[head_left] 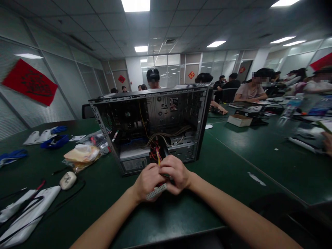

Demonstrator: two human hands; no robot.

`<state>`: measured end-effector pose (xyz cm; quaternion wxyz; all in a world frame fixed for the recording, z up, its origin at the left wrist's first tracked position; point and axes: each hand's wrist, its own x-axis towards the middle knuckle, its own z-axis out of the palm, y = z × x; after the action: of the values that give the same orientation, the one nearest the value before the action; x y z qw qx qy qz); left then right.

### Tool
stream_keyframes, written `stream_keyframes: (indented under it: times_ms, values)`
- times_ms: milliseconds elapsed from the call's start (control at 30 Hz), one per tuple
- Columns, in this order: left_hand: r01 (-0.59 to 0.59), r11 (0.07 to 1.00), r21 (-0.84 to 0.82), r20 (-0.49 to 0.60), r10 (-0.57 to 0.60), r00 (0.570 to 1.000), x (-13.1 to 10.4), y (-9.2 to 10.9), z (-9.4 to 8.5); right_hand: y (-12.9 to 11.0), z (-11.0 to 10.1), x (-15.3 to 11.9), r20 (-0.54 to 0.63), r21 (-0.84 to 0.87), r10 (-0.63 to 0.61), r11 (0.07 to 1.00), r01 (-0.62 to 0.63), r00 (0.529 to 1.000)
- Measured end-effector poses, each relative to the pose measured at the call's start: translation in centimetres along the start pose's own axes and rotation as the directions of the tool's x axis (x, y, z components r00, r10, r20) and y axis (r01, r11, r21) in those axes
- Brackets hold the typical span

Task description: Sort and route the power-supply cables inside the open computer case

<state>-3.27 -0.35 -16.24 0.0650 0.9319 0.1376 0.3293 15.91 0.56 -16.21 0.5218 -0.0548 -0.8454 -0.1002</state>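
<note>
Where the coloured wires (157,158) come forward out of the open computer case (159,110), both hands meet at the case's near edge. The left hand (150,180) is closed, its fingers curled around a white multi-pin connector (156,192), whose pinned face projects below the fingers. The right hand (176,174) is also narrowed, thumb and fingers drawn in at the wires, right beside the left hand; the exact contact between its fingertips is hidden.

The case stands upright on the green table (228,162), its open side facing the wearer. A labelled metal box (135,164) occupies its lower left corner, and grey cables (171,134) cross its interior above the wires.

To the left of the case lie a clear plastic bag with contents (82,154), a rounded white item (68,180) and blue items (54,141). Nearer on that side is a flat white object (38,216) with a dark cord across it. To the right, farther off, are an open box (239,120) and a plastic bottle (292,108). A person in a light top (250,91) sits at the far right side, arms on the table.
</note>
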Motion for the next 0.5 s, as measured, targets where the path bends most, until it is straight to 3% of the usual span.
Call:
stream_keyframes:
  times_ms: [133, 267, 367, 500]
  values:
    - [-0.064, 0.997, -0.043, -0.126, 0.058, 0.99, -0.1, 0.0, 1.2, -1.0, 0.1, 1.3, 0.112, 0.23, 0.026, 0.972, -0.051, 0.993]
    - [0.027, 0.992, -0.121, -0.232, -0.055, 0.971, -0.6, -0.5, 2.4, -1.6, 0.7, 1.5, 0.23, 0.36, 0.187, 0.895, -0.262, 0.955]
    - [0.141, 0.965, -0.223, -0.237, -0.194, 0.952, -0.8, -0.8, 2.8, -1.5, 1.0, 1.2, 0.236, 0.406, 0.35, 0.812, -0.419, 0.907]
    - [0.241, 0.934, -0.264, -0.261, -0.31, 0.914, -0.6, -0.4, 2.8, -1.0, 1.2, 0.8, 0.208, 0.514, 0.477, 0.69, -0.51, 0.854]
